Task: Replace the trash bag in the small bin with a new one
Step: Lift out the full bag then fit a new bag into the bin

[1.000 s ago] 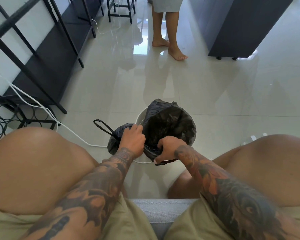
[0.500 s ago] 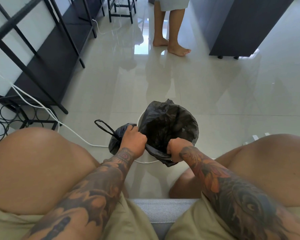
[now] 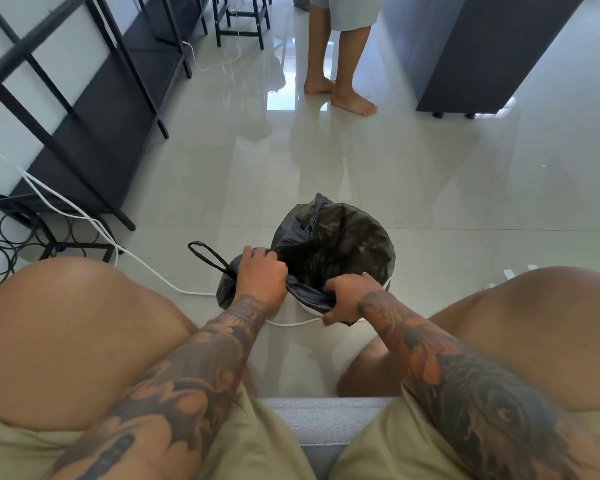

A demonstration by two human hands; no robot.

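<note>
A small white bin [image 3: 388,285] stands on the floor between my knees. An open black trash bag [image 3: 333,244] sits in it and covers most of its rim. My left hand [image 3: 260,275] is shut on the bag's near-left edge. My right hand [image 3: 349,296] grips the near-right edge and pulls it down over the rim. The plastic is stretched tight between my hands. A second, bunched black bag [image 3: 226,292] with a loop handle [image 3: 205,254] lies on the floor just left of the bin, partly hidden under my left hand.
A white cable [image 3: 146,268] runs across the tiles from the left and passes by the bin. Black shelving [image 3: 94,109] and a wire rack [image 3: 0,244] stand at the left. A barefoot person [image 3: 340,91] stands ahead, beside a dark cabinet [image 3: 482,53]. I sit on a grey sofa [image 3: 326,420].
The bag's mouth has spread wider over the bin. My right hand has shifted along the near edge, pulling it lower. The standing person's feet have moved a little.
</note>
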